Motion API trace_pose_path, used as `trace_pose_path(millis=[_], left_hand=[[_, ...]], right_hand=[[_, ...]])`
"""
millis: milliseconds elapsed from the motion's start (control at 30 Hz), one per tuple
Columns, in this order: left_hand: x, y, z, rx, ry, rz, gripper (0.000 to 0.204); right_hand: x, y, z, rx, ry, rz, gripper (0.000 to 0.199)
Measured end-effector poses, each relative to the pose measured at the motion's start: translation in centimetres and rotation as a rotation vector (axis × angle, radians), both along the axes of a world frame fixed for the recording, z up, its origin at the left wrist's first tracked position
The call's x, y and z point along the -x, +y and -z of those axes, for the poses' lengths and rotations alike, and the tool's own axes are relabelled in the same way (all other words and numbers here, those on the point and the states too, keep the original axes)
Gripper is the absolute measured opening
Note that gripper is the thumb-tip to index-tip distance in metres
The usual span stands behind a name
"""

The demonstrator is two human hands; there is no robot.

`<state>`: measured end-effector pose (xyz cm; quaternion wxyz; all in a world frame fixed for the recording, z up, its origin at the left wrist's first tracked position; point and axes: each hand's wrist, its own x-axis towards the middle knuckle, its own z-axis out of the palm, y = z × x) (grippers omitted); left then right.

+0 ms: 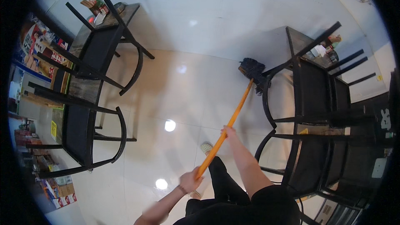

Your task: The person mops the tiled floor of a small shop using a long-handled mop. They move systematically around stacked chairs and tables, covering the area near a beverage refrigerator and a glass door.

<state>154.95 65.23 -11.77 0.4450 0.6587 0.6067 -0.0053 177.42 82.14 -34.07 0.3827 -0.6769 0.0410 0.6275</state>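
Note:
A mop with a long orange-yellow handle [216, 146] slants across the middle of the view, away from me and to the right. My left hand [191, 179] is closed round the handle's near end, and a bracelet circles that wrist. Farther up the handle, my right hand [228, 132] grips it with the arm stretched forward. The dark, stringy mop head [253, 69] lies on the glossy tiled floor [166, 100] near the far wall, beside the right-hand table. Part of its strands reaches toward an upturned chair's curved back.
Black chairs [102, 43] sit upside down on the left table [84, 91]. More upturned chairs [316, 87] crowd the right table [298, 41]. Condiments and chopsticks [89, 3] stand at the left table's far end. A pale wall [200, 16] closes the far side. Boxes [62, 189] are stacked lower left.

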Motion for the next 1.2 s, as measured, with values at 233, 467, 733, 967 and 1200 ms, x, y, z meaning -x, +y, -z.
trace_pose_path(millis=[233,467,733,967,1200], left_hand=[[-6.0,12.1,-2.1,1.068,-1.202,-0.852,0.062],[2.0,12.0,-1.7,0.894,-1.189,-0.889,0.055],[8.1,-2.6,-2.2,0.736,-1.182,-1.133,0.055],[10.1,-20.1,-4.7,0.653,-1.215,-1.294,0.057],[14.3,-43.6,-11.8,0.735,-0.927,-1.496,0.054]], right_hand=[[-4.4,7.0,-2.3,-0.117,0.083,-0.136,0.022],[3.6,9.4,-2.3,0.034,0.063,-0.183,0.02],[14.4,1.0,-0.6,0.042,-0.055,-0.662,0.016],[21.4,-14.5,1.9,0.101,-0.466,-1.21,0.021],[30.5,-40.6,-7.3,0.239,-0.602,-1.399,0.035]])
